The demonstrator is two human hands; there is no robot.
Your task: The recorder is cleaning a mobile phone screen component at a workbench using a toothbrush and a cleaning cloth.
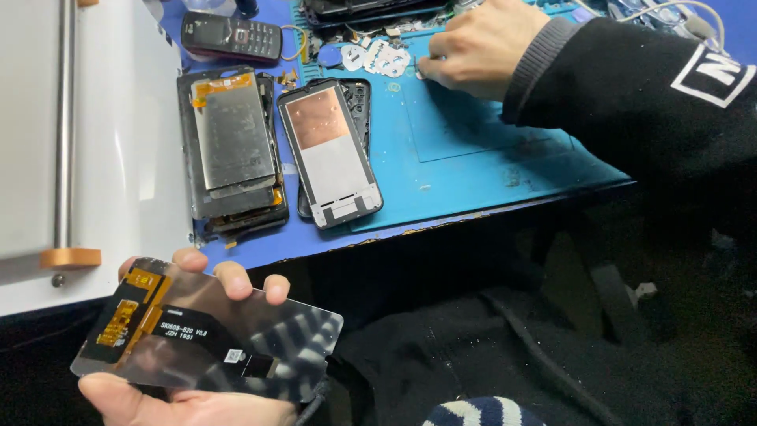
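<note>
Silvery screen panel [209,339] lies clamped in the left hand [169,394], fingers [233,278] curled over its far edge, long axis running left to right. Right hand [477,43] reaches well apart, fingers pinched together at small white parts [377,57] on the blue mat [473,150].

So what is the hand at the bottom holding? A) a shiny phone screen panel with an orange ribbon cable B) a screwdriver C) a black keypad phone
A: the left hand grips a shiny screen panel, its orange ribbon cable at one end.
</note>
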